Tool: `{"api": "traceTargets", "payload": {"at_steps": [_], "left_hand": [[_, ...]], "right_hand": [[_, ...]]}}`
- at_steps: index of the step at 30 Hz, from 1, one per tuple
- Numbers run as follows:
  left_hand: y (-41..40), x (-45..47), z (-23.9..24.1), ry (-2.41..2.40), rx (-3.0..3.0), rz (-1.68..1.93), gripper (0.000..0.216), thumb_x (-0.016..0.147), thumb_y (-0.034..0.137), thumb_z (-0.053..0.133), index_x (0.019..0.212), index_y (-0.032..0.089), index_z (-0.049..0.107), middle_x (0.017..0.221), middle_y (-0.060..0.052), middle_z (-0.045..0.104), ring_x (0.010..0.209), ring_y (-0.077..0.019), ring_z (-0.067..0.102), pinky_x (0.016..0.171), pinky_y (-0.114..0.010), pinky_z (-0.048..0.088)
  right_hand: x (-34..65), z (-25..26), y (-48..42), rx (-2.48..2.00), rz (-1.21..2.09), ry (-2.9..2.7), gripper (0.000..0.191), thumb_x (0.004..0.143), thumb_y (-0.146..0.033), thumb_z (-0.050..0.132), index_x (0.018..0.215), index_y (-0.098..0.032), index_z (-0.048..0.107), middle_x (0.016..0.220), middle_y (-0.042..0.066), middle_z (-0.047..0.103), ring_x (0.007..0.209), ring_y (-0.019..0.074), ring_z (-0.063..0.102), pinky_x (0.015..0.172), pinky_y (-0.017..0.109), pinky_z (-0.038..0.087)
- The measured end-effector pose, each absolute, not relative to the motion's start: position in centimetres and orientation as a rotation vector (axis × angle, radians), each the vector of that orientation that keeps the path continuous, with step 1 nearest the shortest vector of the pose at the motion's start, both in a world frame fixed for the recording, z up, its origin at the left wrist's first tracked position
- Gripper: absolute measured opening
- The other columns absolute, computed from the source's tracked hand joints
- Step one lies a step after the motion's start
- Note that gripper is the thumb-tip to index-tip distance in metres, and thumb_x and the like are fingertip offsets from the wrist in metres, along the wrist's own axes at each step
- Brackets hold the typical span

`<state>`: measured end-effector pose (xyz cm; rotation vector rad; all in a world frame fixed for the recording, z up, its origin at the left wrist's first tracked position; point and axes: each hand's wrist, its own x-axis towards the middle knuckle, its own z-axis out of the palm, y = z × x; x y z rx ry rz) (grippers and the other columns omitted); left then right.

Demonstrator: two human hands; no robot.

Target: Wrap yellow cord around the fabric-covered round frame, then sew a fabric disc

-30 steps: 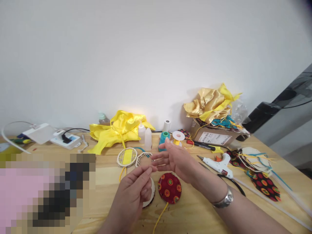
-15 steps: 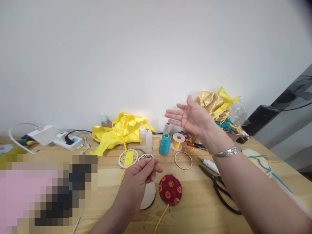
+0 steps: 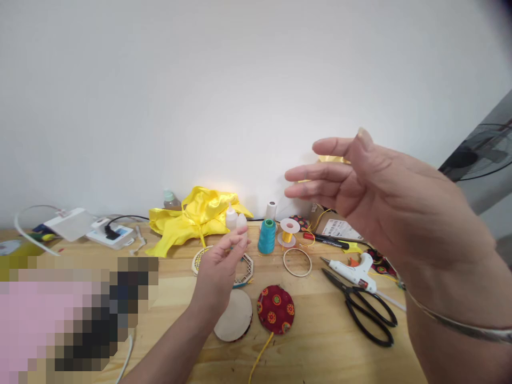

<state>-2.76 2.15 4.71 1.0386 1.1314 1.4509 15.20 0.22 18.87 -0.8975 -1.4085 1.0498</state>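
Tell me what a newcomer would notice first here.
The right hand, raised and open, looms largest at the right, a metal bangle on its wrist. Shiny yellow cloth lies crumpled near the wall, left of centre. A red patterned disc lies in front, left of the black scissors.

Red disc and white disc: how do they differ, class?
The red disc is flower-patterned; the white disc looks plain.
A yellow cord trails from the red disc; none shows at the white disc.
The left hand partly hides the white disc, not the red disc.
Both are round and lie on the table.
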Motion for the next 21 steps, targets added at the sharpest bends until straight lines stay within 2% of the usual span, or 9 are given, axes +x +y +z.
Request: {"api": "traceTargets", "payload": {"at_steps": [3, 6, 12, 16, 21], "left_hand": [[2.7, -2.1, 5.7, 1.026, 1.098, 1.501, 0.014, 0.074, 0.027, 0.065, 0.085, 0.021, 0.071, 0.117, -0.006, 0.063, 0.112, -0.0211, 0.051, 0.093, -0.029, 0.035], [3.0, -1.1, 6.8, 0.897, 1.162, 1.482, 0.011, 0.078, 0.026, 0.06, 0.08, 0.019, 0.069, 0.111, -0.007, 0.066, 0.109, -0.0207, 0.053, 0.095, -0.031, 0.034], [2.9, 0.1, 7.7, 0.765, 1.27, 1.32, 0.014, 0.082, 0.026, 0.053, 0.075, 0.018, 0.063, 0.084, -0.005, 0.072, 0.086, -0.0183, 0.06, 0.085, -0.032, 0.038], [3.1, 0.0, 7.1, 0.743, 1.241, 1.219, 0.016, 0.081, 0.027, 0.055, 0.075, 0.015, 0.065, 0.075, -0.005, 0.069, 0.076, -0.0179, 0.06, 0.078, -0.032, 0.041], [3.7, -0.3, 6.5, 0.86, 1.284, 1.194, 0.017, 0.077, 0.027, 0.058, 0.074, 0.013, 0.068, 0.066, -0.003, 0.063, 0.065, -0.0145, 0.056, 0.068, -0.028, 0.043]], "right_hand": [[14.9, 19.2, -1.0, -0.906, 1.088, -1.431, 0.028, 0.083, -0.048, 0.047, 0.096, -0.028, 0.061, 0.091, 0.001, 0.069, 0.088, 0.0207, 0.065, 0.07, 0.035, 0.053], [14.6, 19.7, -1.3, -0.878, 1.155, -1.438, 0.029, 0.082, -0.049, 0.046, 0.096, -0.027, 0.061, 0.089, 0.0, 0.069, 0.087, 0.0215, 0.066, 0.067, 0.035, 0.053], [15.4, 20.1, -0.7, -0.913, 1.087, -1.357, 0.036, 0.086, -0.053, 0.036, 0.101, -0.028, 0.058, 0.096, 0.001, 0.068, 0.094, 0.0228, 0.063, 0.065, 0.036, 0.053], [16.9, 19.0, 1.2, -0.851, 1.032, -1.319, 0.032, 0.083, -0.051, 0.045, 0.097, -0.025, 0.057, 0.099, 0.006, 0.066, 0.094, 0.0235, 0.063, 0.07, 0.038, 0.054], [18.6, 17.2, 3.9, -0.738, 1.249, -1.138, 0.02, 0.082, -0.039, 0.052, 0.089, -0.02, 0.056, 0.1, 0.01, 0.065, 0.095, 0.0233, 0.062, 0.077, 0.041, 0.052]]}}
